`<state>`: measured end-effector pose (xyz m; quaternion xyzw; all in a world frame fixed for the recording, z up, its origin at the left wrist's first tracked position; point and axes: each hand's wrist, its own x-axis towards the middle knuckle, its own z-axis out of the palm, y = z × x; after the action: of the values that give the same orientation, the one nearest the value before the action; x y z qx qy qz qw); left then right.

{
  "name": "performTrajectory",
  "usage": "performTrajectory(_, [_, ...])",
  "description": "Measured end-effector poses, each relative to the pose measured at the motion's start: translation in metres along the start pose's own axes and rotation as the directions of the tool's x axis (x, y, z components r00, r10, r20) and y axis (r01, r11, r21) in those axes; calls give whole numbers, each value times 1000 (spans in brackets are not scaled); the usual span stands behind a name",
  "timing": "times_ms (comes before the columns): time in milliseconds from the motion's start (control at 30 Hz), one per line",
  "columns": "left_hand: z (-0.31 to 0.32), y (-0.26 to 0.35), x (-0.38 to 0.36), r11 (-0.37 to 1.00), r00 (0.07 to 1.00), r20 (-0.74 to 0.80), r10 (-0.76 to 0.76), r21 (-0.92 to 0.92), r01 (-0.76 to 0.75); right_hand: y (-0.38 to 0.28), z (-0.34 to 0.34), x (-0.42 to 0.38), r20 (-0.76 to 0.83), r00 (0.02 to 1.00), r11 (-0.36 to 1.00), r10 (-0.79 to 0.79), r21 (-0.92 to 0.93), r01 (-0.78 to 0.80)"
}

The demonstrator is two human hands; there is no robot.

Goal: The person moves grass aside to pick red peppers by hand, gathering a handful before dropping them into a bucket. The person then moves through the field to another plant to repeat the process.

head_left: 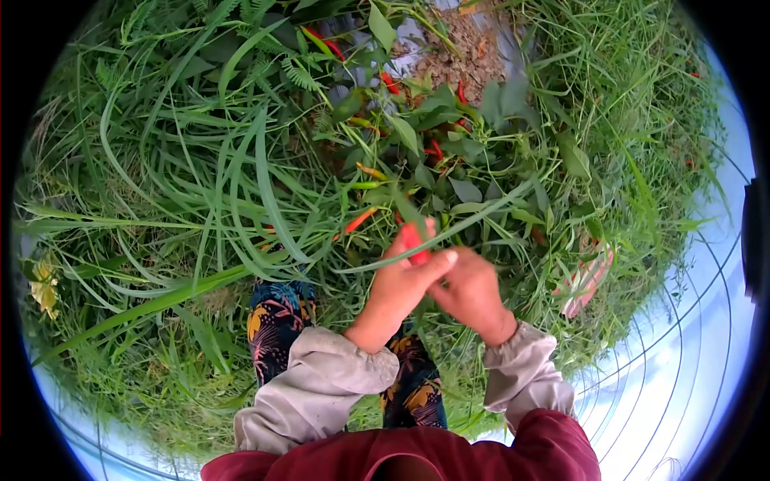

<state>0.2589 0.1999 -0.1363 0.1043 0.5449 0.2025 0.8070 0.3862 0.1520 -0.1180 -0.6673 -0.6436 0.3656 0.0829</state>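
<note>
Several red chili peppers (pixel 415 242) show in my left hand (pixel 399 290), which is closed around them with the thumb stretched to the right. My right hand (pixel 475 295) is right beside it, overlapping the left thumb area. Its fingers are curled and partly blurred, so whatever they hold cannot be made out. Both hands are just in front of a chili plant (pixel 449 120). An orange-red chili (pixel 358 221) hangs just left of my left hand, and a yellow-orange chili (pixel 371 171) is farther up. More red chilies (pixel 391 82) appear among the leaves.
Tall grass (pixel 184 168) crowds the plant on the left, and one long blade crosses just above my hands. Grey plastic sheeting (pixel 407 40) and dry crumbly soil (pixel 469 52) lie at the top. A pinkish object (pixel 589 276) sits in the grass at right. My patterned trouser legs (pixel 277 321) are below.
</note>
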Motion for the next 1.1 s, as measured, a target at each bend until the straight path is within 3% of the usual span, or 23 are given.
performTrajectory(33, [-6, -2, 3, 1000, 1000, 3, -2, 5, 2, -7, -6, 3, 151, 986, 995, -65, 90, 51])
performTrajectory(100, [-29, -4, 12, 984, 981, 83, -175, -29, 178, -12, -41, 28, 467, 884, 987, -8, 143, -67])
performTrajectory(133, [-31, 4, 10, 982, 987, 26, -160, -98, 162, -1, -56, 44, 388, 922, 980, -8, 185, -70])
performTrajectory(167, [-28, 7, 10, 982, 987, 24, -161, -95, 163, 28, -51, 60, -44, 987, 979, -152, 128, 156])
performTrajectory(200, [-25, 8, 9, 980, 987, -97, -130, -162, 113, 40, -51, 79, -220, 932, 861, 288, 486, -151])
performTrajectory(233, [-22, 8, 8, 974, 970, -219, -104, -221, 55, 61, -69, 111, -288, 831, 785, 476, 565, -254])
performTrajectory(267, [-23, 4, 9, 977, 968, -218, -126, -197, 83, 92, -72, 142, -480, 711, 790, 515, 587, -177])
performTrajectory(300, [-22, 2, 9, 978, 968, -219, -121, -195, 78, 125, -72, 171, -500, 659, 738, 561, 663, -126])
performTrajectory(367, [-20, -2, 6, 974, 962, -181, -204, -136, 181, 188, -65, 212, -424, 703, 814, 571, 406, -415])
performTrajectory(400, [-23, -5, 8, 967, 960, -161, -230, -150, 206, 228, -48, 230, -313, 782, 836, 540, 92, -541])
performTrajectory(433, [-24, -4, 10, 968, 960, -162, -226, -147, 203, 258, -27, 237, -180, 825, 788, 536, -242, -565])
performTrajectory(500, [-25, -4, 11, 950, 963, -109, -248, -222, 220, 275, 5, 218, 240, 750, 783, 616, -79, -617])
performTrajectory(567, [-22, 11, 10, 935, 957, -59, -285, -238, 264, 196, 3, 181, 105, 794, 710, 598, -529, -465])
performTrajectory(633, [-24, 17, 11, 919, 949, -4, -317, -247, 306, 155, -6, 138, 237, 844, 729, 482, -642, -236])
performTrajectory(700, [-28, 13, 13, 932, 956, 36, -290, -215, 291, 160, -15, 77, 300, 941, 833, 157, -552, 37])
performTrajectory(800, [-27, 17, 13, 942, 958, 19, -285, -181, 284, 167, -32, 10, 400, 914, 890, 61, -436, 131])
performTrajectory(1033, [-21, 8, 14, 933, 950, 52, -309, -179, 313, 185, -19, 2, 299, 949, 961, 104, -275, -19])
performTrajectory(1067, [-21, 8, 13, 932, 948, 50, -313, -174, 317, 178, -11, 10, 136, 942, 933, 305, -243, -267])
performTrajectory(1100, [-20, 8, 13, 934, 949, 45, -313, -167, 316, 174, -4, 17, -18, 866, 852, 499, -172, -495])
